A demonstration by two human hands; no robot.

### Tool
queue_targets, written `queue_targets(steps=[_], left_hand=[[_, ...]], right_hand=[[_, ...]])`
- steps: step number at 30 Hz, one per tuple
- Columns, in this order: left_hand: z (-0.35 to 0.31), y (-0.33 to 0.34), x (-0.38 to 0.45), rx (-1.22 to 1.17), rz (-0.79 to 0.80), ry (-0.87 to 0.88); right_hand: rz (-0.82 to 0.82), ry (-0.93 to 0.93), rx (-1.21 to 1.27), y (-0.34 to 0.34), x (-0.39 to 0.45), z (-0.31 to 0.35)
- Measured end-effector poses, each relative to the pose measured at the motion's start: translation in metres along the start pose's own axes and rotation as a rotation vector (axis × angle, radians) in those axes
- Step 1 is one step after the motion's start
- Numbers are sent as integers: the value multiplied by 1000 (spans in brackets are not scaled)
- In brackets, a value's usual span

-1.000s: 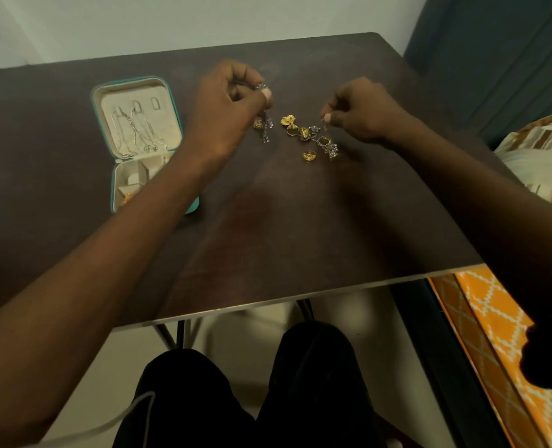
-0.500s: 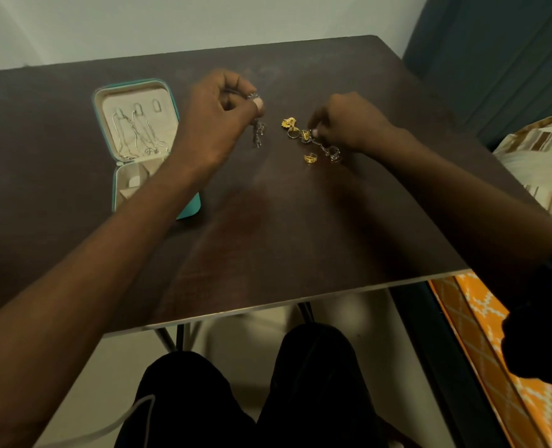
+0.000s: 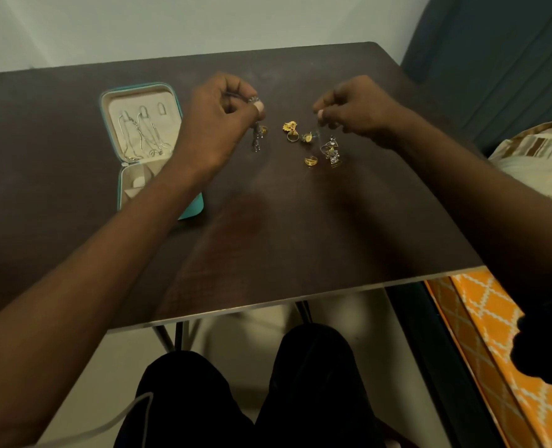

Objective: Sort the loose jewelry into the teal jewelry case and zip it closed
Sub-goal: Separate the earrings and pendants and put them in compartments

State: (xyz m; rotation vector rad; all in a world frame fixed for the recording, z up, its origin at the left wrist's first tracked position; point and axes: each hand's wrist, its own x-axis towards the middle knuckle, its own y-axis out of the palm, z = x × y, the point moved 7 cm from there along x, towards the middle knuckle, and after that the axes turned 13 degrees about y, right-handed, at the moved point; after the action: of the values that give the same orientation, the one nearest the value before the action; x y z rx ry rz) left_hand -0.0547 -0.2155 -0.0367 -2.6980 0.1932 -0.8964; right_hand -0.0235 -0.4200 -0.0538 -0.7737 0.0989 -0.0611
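Observation:
The teal jewelry case (image 3: 190, 212) lies open at the table's left, silver chains (image 3: 139, 137) hung in its cream lid. Part of its lower half is hidden by my left forearm. My left hand (image 3: 218, 119) hovers right of the case and pinches a silver dangling piece (image 3: 257, 142) that hangs toward the table. My right hand (image 3: 355, 108) pinches the top of a thin silver piece (image 3: 331, 150) whose sparkly end touches the pile. Between my hands lie loose gold rings (image 3: 292, 130) and one more gold ring (image 3: 311, 161) nearer me.
The dark wooden table (image 3: 268, 240) ends close to my knees. An orange patterned cloth (image 3: 494, 344) and a striped pillow (image 3: 533, 156) lie to the right. A dark curtain (image 3: 494, 59) hangs at the back right.
My right hand dipped to the pile half a second ago and has lifted again, pinching a silver piece. My left hand has kept its silver piece and barely moved.

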Motion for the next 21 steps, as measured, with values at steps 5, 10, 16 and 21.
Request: queue_targets(steps=[5, 10, 16, 21], left_hand=[[2, 9, -1, -11, 35, -16], [8, 30, 2, 39, 72, -67], [-4, 53, 2, 29, 180, -88], [-20, 52, 1, -74, 177, -105]], right_hand=[[60, 4, 56, -11, -12, 10], [97, -31, 143, -23, -24, 23], [196, -51, 297, -29, -38, 42], [237, -66, 340, -35, -48, 55]])
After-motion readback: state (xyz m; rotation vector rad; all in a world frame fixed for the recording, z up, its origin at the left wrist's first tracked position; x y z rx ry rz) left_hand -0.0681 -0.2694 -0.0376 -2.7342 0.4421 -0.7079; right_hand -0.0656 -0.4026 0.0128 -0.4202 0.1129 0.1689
